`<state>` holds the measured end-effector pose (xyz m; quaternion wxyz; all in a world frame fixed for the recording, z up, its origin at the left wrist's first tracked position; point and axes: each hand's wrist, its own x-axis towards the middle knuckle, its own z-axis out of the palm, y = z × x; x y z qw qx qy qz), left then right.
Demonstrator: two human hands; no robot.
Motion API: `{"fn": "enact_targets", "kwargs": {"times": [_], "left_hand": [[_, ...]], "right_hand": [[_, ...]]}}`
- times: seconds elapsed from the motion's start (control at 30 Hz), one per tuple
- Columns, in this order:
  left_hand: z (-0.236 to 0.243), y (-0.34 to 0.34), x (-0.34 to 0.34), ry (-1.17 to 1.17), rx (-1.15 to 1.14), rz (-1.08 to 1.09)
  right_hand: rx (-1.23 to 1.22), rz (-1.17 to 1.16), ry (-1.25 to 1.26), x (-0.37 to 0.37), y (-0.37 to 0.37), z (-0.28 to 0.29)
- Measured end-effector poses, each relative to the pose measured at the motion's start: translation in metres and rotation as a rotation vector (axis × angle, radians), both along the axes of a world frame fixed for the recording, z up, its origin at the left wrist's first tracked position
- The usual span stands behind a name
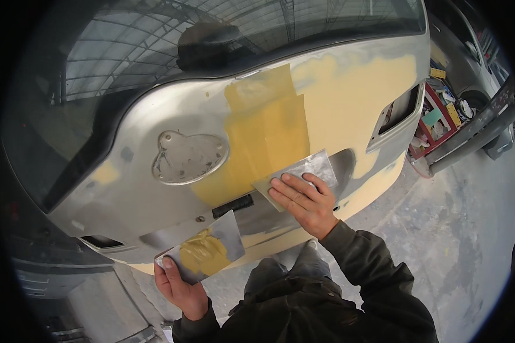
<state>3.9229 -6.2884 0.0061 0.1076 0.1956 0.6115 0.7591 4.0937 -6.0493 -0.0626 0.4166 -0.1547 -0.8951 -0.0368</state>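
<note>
The left hand (180, 290) is pinching a flat metal plate (230, 233), with thumb (170, 268) on top, and yellow paste (203, 252) is sitting there. The right hand (310, 210) is gripping a metal blade (317, 166), fingers (298, 184) lying on it. The blade seems to be touching the yellow patch (266, 126) on the car's back door (140, 128); its underside is hiding.

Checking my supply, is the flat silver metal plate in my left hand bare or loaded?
Partly loaded: on the plate in your left hand, ridged mustard-yellow paste covers the middle; the upper right corner is bare.
</note>
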Motion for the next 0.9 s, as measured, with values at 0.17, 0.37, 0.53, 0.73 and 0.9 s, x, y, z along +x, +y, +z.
{"fn": "enact_targets", "kwargs": {"times": [0.17,0.37,0.53,0.73,0.9], "left_hand": [[-0.001,-0.005,0.005,0.046,0.041,-0.04],[-0.011,-0.011,0.01,0.051,0.007,-0.175],[0.0,0.018,0.026,0.283,-0.355,-0.61],[-0.004,0.035,0.028,0.247,-0.236,-0.381],[0.011,0.037,0.008,0.043,0.144,-0.114]], "right_hand": [[-0.001,-0.012,0.036,0.011,-0.001,-0.013],[-0.16,-0.063,0.171,0.048,-0.029,0.035],[-1.369,0.561,0.405,0.074,-0.055,0.082],[-1.455,0.683,-0.001,0.084,-0.028,0.087],[-0.561,0.241,0.017,0.08,0.023,0.115]]}}
